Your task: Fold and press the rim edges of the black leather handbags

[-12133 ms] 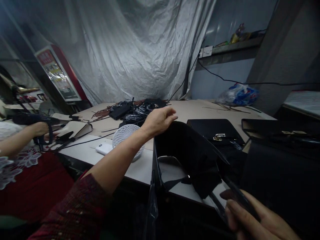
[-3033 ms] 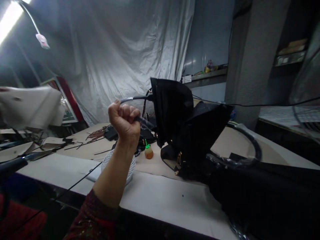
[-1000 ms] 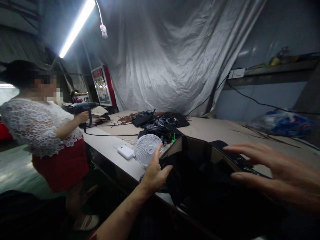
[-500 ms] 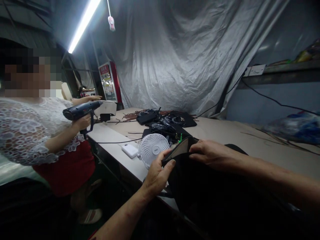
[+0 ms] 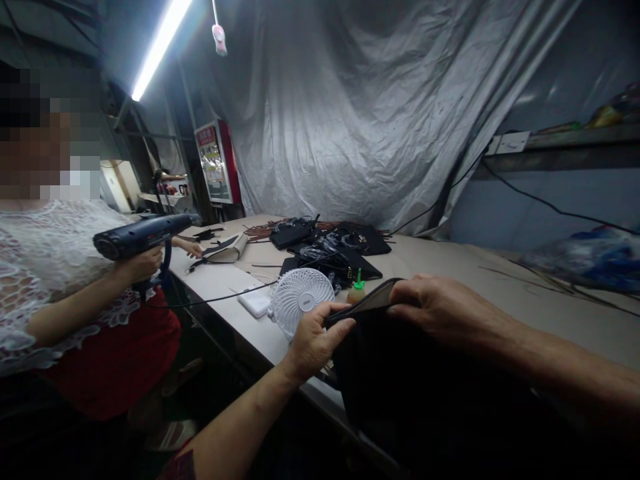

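Observation:
A large black bag-like piece (image 5: 400, 373) with a pale lining along its upper edge fills the lower middle; most of it is lost in shadow. My left hand (image 5: 317, 340) pinches the left end of that edge between thumb and fingers. On the same edge, further right, my right hand (image 5: 425, 303) is closed with its fingertips over the rim. Just beyond my left hand stands a white fan (image 5: 303, 300). Behind the edge, between my hands, shows a small bottle with a green nozzle (image 5: 357, 288).
Left, a person in a white lace top (image 5: 65, 267) holds a heat gun (image 5: 145, 235) and touches a pale, dark-trimmed piece (image 5: 227, 249). Black bags (image 5: 345, 250) are piled mid-table (image 5: 430, 257). A white box (image 5: 255, 302) sits near the front edge; a cable (image 5: 210, 301) crosses there.
The rim between my hands is drawn straighter and lies flatter. The co-worker's heat gun has shifted left and slightly down, and their other hand has come down to the pale piece.

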A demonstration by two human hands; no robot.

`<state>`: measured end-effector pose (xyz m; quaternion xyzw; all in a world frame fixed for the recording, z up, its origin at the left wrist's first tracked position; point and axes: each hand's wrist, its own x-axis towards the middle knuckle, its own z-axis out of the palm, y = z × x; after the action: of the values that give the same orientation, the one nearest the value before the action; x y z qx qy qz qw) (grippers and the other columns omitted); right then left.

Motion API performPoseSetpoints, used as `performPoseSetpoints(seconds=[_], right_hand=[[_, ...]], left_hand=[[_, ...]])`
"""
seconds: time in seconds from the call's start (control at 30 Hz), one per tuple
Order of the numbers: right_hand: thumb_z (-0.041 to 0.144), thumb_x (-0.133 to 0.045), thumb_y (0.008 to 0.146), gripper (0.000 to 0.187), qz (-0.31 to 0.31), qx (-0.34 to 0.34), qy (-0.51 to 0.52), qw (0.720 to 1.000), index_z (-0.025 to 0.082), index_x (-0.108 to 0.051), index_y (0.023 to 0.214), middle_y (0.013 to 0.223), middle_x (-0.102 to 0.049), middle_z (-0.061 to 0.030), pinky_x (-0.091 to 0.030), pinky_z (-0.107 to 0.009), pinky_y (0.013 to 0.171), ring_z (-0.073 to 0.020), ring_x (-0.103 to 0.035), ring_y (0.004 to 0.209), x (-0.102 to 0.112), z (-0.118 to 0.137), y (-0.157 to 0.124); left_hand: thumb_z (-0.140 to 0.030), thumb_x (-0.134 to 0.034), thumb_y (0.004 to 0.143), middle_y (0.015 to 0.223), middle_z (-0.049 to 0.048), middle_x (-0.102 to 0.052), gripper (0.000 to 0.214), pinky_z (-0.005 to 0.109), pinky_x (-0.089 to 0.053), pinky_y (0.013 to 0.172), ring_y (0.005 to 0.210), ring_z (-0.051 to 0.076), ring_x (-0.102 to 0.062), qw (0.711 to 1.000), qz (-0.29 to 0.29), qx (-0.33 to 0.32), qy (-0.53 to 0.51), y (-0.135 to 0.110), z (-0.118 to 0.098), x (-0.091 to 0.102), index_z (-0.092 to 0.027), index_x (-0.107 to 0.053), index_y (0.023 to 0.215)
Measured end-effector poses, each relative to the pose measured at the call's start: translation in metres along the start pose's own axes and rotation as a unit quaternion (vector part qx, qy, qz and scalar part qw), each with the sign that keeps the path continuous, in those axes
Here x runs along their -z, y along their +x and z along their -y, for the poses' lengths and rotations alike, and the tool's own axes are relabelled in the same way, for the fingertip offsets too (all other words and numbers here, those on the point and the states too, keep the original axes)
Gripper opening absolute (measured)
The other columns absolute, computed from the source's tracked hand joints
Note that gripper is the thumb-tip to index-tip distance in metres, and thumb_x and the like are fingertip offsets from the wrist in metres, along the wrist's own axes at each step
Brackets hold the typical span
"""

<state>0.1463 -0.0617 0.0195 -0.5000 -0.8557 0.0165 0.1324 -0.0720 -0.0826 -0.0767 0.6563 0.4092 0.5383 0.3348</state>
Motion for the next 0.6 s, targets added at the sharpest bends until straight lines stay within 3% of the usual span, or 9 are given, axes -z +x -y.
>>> performPoseSetpoints(seconds=[0.33, 0.6], right_hand=[[0.034, -0.05, 0.083, 0.023, 0.021, -0.046, -0.077, 0.996, 0.026, -0.071, 0.079, 0.067, -0.065, -0.0028, -0.033, -0.026, 0.053, -0.0163, -0.058, 0.06, 0.0, 0.004, 0.008], [0.034, -0.052, 0.082, 0.021, -0.008, -0.054, -0.086, 0.995, 0.028, -0.072, 0.078, 0.07, -0.066, -0.0029, -0.032, -0.027, 0.053, -0.0178, -0.058, 0.063, -0.004, 0.005, 0.013]], left_hand=[[-0.038, -0.075, 0.072, 0.079, 0.0032, -0.066, 0.033, 0.02, -0.044, 0.064, 0.069, 0.011, -0.056, 0.995, -0.018, 0.039, -0.09, 0.0, 0.009, -0.011, -0.012, -0.066, 0.092], [-0.04, -0.068, 0.079, 0.079, 0.0035, -0.065, 0.03, 0.021, -0.043, 0.063, 0.069, 0.012, -0.057, 0.997, -0.031, 0.027, -0.067, -0.004, 0.008, -0.015, -0.012, -0.064, 0.09]])
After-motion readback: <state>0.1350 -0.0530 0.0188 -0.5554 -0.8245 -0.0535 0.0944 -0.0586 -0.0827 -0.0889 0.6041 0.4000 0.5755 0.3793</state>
